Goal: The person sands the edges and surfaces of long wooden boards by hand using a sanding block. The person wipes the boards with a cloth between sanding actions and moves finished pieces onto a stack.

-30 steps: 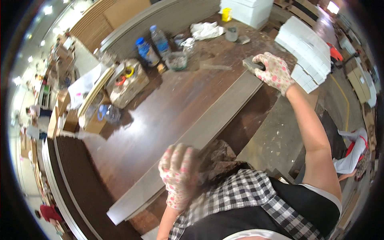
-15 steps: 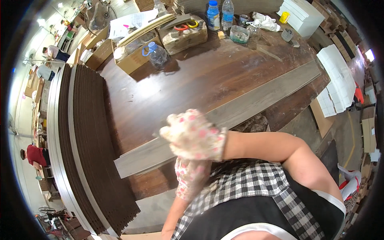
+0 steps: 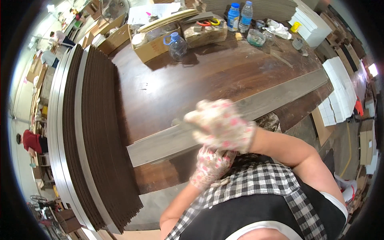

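Both my hands wear white gloves with pink spots. My right hand (image 3: 222, 124) is over the near edge of the grey wood-grain planks (image 3: 284, 91), its fingers curled and smeared by motion. Just below it, close to my checked apron (image 3: 252, 180), is my left hand (image 3: 214, 162), fingers bent and partly covered by the right. What either hand grips, if anything, I cannot make out. The planks lie one on another, slanting across the brown tabletop (image 3: 172, 96). Beside the right hand, a small blurred grey shape shows at the planks' far edge.
Tall stacks of dark boards (image 3: 102, 132) stand at the left. Along the back are a cardboard box (image 3: 152, 51), a clear jug (image 3: 177, 47), scissors (image 3: 210, 23), bottles (image 3: 245, 18) and a small tub (image 3: 256, 38). White cartons (image 3: 340, 92) stand at right; several people are far left.
The view has shifted, so the table and its things sit further right and slightly higher. My right hand remains above the left, and more of the left glove's fingers shows now.
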